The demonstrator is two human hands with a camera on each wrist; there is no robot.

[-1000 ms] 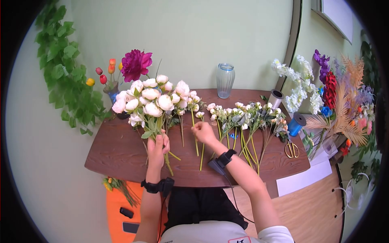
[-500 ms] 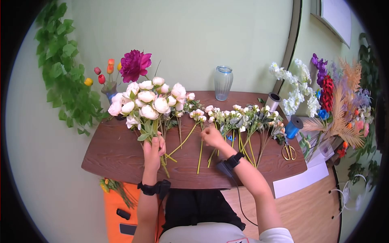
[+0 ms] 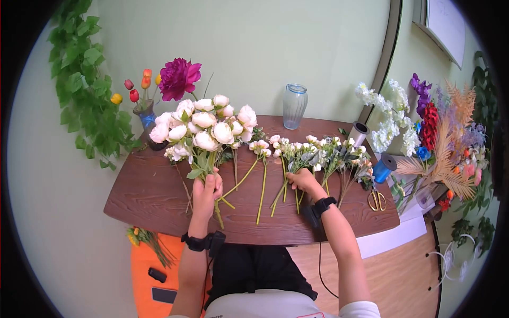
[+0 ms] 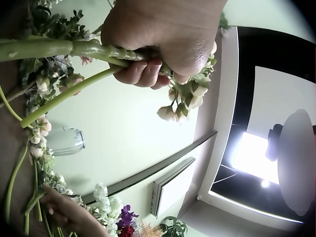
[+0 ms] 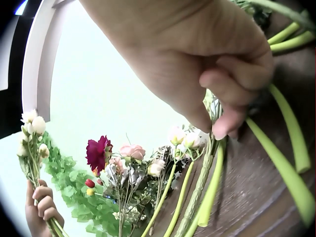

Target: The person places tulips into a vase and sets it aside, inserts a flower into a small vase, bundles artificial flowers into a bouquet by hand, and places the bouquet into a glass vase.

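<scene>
My left hand [image 3: 204, 197] grips the green stems of a bouquet of white-pink peonies [image 3: 204, 121]; in the left wrist view the fingers of that hand [image 4: 160, 42] curl round the thick stems [image 4: 54, 48]. Over the row of small white blooms [image 3: 313, 153], my right hand [image 3: 303, 180] pinches a green stem between thumb and finger. Seen from the right wrist, that hand [image 5: 197, 64] has its fingertips on a thin textured stem [image 5: 201, 182], with smooth stems beside it. Two loose stems [image 3: 262, 196] [image 3: 241, 178] lie between the hands.
A clear glass vase [image 3: 295, 106] stands at the table's back. At the right are a silver spool [image 3: 359, 133], a blue spool [image 3: 384, 167] and gold-handled scissors [image 3: 377, 200]. A dark vase [image 3: 148, 117] holds tulips and a magenta bloom [image 3: 180, 79] at the left.
The right hand has let go of a small-bloom stem, which now lies slanting beside the bouquet, and has moved right to another stem in the row. The left hand still grips the bouquet.
</scene>
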